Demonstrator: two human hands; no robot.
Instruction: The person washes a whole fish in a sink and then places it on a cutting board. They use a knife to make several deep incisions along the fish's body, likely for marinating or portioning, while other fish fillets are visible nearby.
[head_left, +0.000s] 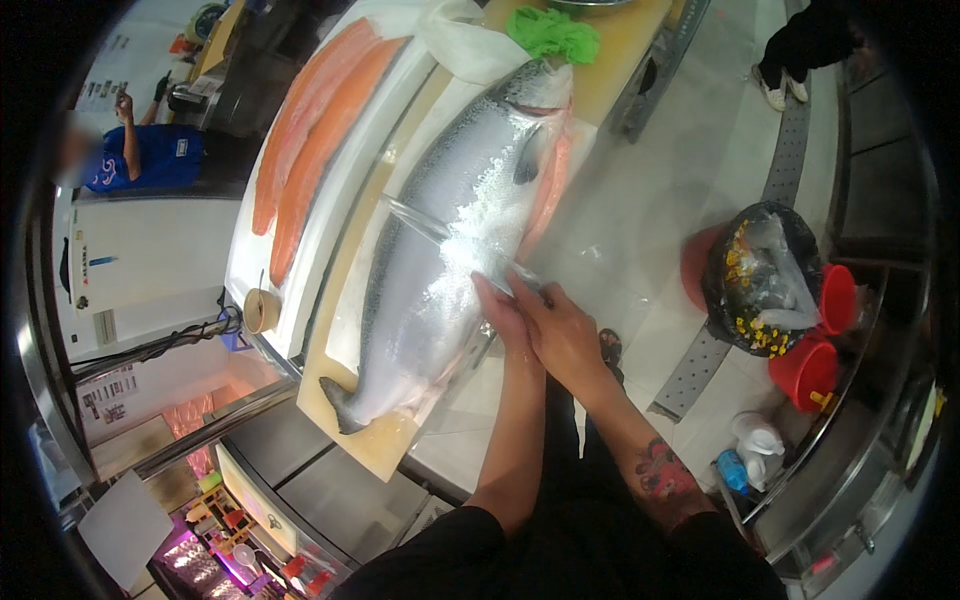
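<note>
A whole salmon (442, 195) lies on its side on a yellowish cutting board (367, 442), head at the far end and tail towards the near left corner. Its belly edge faces me and shows pink flesh near the head. Across its middle runs a narrow, shiny strip (417, 222), seemingly clear plastic, partly lost in glare. My left hand (511, 322) is at the belly edge, fingertips against the fish. My right hand (568, 330) overlaps it, thumb and fingers pinching the strip's near end. The left hand's grip is partly hidden.
Two salmon fillets (322, 142) lie on a white tray (319, 281) beyond the board. White cloth (465, 37) and green cloth (559, 36) are near the fish's head. A small bowl (261, 310) stands left. Behind my right side is a black-lined bin (720, 300). Another person (150, 154) stands far left.
</note>
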